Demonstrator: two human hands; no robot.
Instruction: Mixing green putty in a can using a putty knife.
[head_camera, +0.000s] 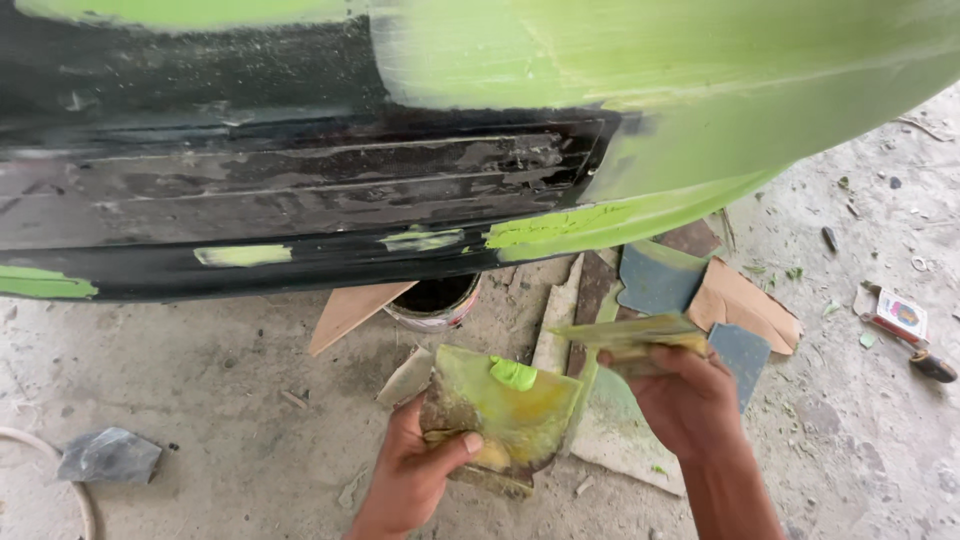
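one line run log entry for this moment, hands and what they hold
left hand: grips mixing board carrying green putty blob | right hand: holds flat spreader | above: car body panel, black, green patches

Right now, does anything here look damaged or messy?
Yes. The black panel looks scraped and patchy, with bright green filler smears along its lower edge. Scraps of sandpaper and cardboard lie scattered on the dusty floor.

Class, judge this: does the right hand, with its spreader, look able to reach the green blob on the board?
Probably yes: the right hand and spreader sit just beside the green blob, with nothing between them.
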